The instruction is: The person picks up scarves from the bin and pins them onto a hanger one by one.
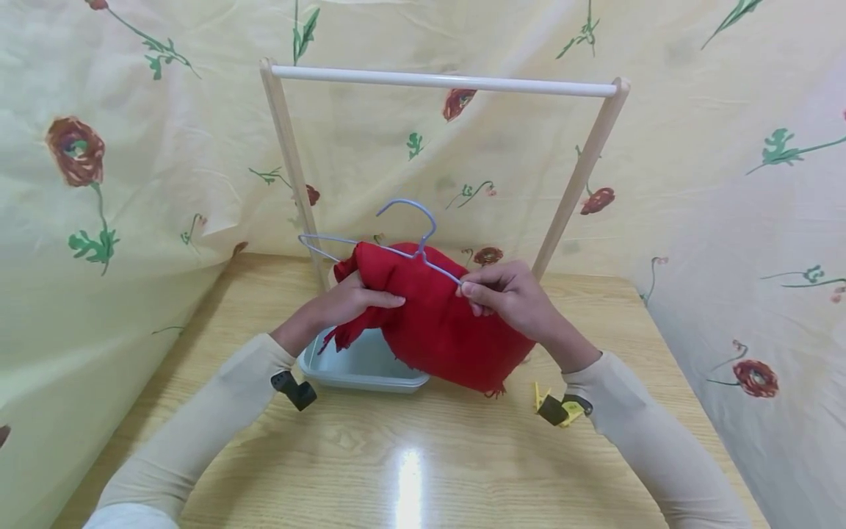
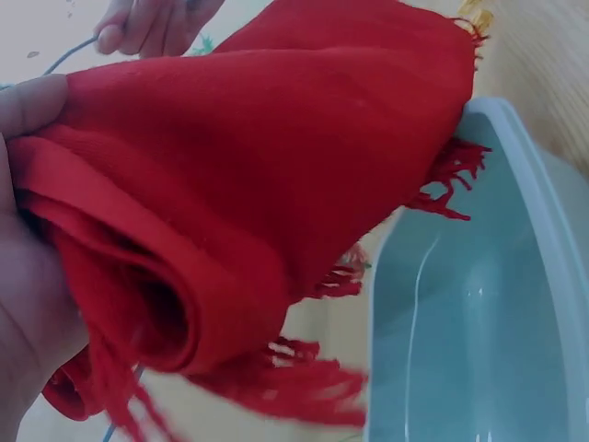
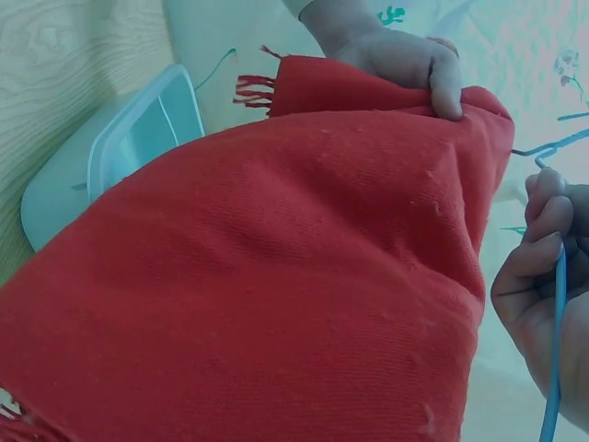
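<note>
A red fringed scarf (image 1: 449,323) hangs folded over a blue wire hanger (image 1: 428,220), whose hook points up. My left hand (image 1: 344,300) grips the folded scarf at its left part, thumb on the front; in the left wrist view the thumb and palm of that hand (image 2: 37,230) lie against the rolled folds. With thumb and fingers my right hand (image 1: 509,294) pinches the hanger's right arm just above the scarf. The right wrist view shows those curled fingers (image 3: 543,239) around the blue wire. Part of the hanger is hidden behind the cloth.
Behind the hands stands a rack with wooden posts (image 1: 581,176) and a white top bar (image 1: 443,79). A pale blue-grey plastic tub (image 1: 370,382) sits under the scarf. Yellow clips (image 1: 571,413) lie on the wooden table (image 1: 370,470) near my right wrist. Flowered cloth surrounds it.
</note>
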Demonstrator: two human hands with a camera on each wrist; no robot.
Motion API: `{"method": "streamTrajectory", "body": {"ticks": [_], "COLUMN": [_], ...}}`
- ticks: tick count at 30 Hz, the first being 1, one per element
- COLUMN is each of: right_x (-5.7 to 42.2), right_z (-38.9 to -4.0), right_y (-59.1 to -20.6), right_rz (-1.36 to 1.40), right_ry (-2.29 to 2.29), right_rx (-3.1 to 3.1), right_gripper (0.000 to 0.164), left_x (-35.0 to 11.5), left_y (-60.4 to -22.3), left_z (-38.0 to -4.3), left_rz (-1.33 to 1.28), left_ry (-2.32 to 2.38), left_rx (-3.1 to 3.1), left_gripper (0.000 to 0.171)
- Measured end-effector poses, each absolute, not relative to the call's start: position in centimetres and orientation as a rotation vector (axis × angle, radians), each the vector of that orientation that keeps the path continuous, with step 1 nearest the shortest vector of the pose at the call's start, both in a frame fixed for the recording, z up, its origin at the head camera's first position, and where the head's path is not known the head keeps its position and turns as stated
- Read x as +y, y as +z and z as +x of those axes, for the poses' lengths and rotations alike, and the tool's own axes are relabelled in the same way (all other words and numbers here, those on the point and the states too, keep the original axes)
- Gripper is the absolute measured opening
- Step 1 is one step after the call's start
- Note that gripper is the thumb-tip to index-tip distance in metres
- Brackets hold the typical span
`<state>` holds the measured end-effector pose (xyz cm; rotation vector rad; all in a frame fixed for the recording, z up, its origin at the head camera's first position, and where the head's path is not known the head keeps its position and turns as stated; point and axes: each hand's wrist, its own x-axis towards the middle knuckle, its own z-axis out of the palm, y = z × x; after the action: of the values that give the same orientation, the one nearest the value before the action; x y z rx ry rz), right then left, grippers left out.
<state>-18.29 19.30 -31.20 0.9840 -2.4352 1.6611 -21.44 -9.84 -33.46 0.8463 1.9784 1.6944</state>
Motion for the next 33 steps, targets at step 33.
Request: {"method": "streamTrajectory", "body": {"ticks": [33], "right_x": [19.7], "right_z": [-19.2], "right_y": [-31.0], "right_rz": [0.938], "right_ry": [1.708], "right_rx": [-2.446], "right_gripper": [0.014], "left_x": [-12.0], "left_y": [-34.0], "left_z": [-23.2], "left_rz": [0.784], "left_ry": [1.686], "left_rx": [2.299], "left_gripper": [0.057]}}
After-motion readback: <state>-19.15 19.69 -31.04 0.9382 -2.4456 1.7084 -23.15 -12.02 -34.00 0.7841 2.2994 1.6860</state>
